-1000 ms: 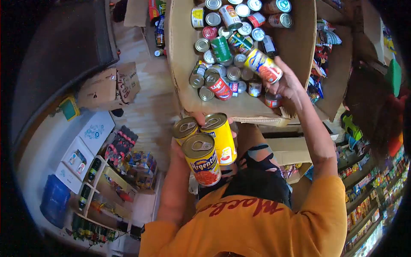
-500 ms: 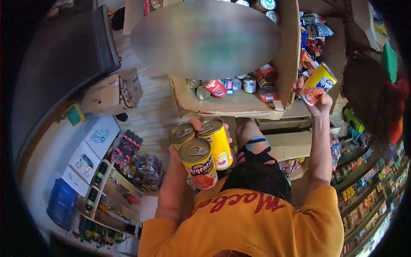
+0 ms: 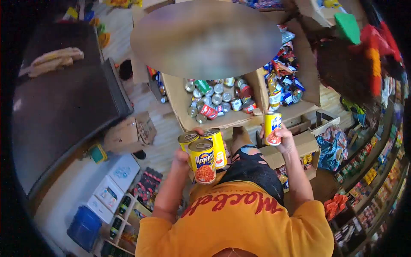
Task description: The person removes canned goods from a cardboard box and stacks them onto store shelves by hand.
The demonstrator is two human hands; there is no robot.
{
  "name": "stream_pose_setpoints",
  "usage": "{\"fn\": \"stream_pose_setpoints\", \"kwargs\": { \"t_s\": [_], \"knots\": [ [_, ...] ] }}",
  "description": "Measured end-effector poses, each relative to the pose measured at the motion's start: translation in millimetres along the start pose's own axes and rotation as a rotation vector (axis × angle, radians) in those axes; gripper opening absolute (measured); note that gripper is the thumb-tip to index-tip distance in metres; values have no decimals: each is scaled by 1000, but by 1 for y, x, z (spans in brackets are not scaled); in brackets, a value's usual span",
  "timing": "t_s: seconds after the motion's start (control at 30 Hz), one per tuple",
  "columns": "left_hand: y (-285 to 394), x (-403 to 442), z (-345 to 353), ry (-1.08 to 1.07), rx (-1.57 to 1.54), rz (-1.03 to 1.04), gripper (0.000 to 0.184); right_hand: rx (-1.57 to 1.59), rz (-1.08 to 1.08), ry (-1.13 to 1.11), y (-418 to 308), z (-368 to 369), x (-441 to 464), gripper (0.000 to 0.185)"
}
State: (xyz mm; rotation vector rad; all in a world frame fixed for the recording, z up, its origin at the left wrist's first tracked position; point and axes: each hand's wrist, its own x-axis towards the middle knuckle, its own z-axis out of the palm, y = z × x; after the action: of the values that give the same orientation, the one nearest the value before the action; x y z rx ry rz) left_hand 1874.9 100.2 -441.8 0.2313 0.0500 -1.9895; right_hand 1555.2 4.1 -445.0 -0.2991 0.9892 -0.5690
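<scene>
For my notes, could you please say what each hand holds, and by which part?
The left hand holds three yellow cans by their sides; the right hand holds a fourth can by its lower part.

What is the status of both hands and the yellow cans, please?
Left hand holding three yellow cans. Right hand gripping another yellow can. No obstruction seen at either hand; blur hides far part of cardboard box.

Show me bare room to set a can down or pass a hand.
Floor between the loose cardboard and the can box looks bare. A hand could probably pass between the left hand and right hand. Crowded: the can box, with jumbled cans, and the packet box beside it.
</scene>
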Motion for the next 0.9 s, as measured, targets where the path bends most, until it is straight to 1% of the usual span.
{"fn": "stream_pose_setpoints", "kwargs": {
  "t_s": [0.07,0.17,0.2,0.23,0.3,0.33,0.37,0.4,0.47,0.5,0.53,0.57,0.6,0.7,0.73,0.77,0.8,0.83,0.9],
  "knots": [
    [8,8,22,17,30,-83,76,82,-65,-58,-1,8,-24,87],
    [16,24,23,-17,147,-206,77,145,-173,-42,-10,14,-61,87],
    [16,34,31,-37,195,-249,78,160,-215,-41,-13,10,-74,86],
    [11,45,53,-11,182,-272,77,178,-260,-39,-15,4,-84,85],
    [1,59,55,-41,232,-314,75,276,-312,-34,-20,-10,-109,79],
    [-6,68,78,-80,198,-352,75,326,-344,-23,-24,-22,-123,76],
    [-13,78,100,-118,165,-391,76,361,-369,-45,-24,-23,-141,66],
    [-28,87,116,-96,179,-387,77,468,-390,37,-18,-46,-152,59],
    [-64,112,173,-94,90,-385,74,643,-412,-2,-29,-69,-180,56],
    [-82,124,191,-55,116,-382,73,622,-431,-32,-42,-74,-199,57],
    [-100,138,213,-92,131,-420,75,592,-484,-30,-49,-85,-216,57],
    [-120,153,230,-126,135,-435,75,578,-495,24,-53,-101,-230,58],
    [-118,142,272,-168,130,-436,75,547,-502,76,-65,-79,-263,58],
    [-180,185,268,-128,198,-448,88,533,-497,287,-76,-125,-294,65],
    [-200,195,269,-125,214,-449,93,558,-512,288,-73,-143,-304,63],
    [-218,205,274,-98,262,-516,107,579,-532,287,-68,-161,-316,62],
    [-233,214,285,-103,270,-552,107,600,-555,285,-63,-177,-328,60],
    [-242,213,325,-97,270,-577,108,656,-561,261,-87,-150,-367,58],
    [-275,227,332,-119,265,-642,110,704,-587,347,-64,-184,-385,47]
  ]
}}
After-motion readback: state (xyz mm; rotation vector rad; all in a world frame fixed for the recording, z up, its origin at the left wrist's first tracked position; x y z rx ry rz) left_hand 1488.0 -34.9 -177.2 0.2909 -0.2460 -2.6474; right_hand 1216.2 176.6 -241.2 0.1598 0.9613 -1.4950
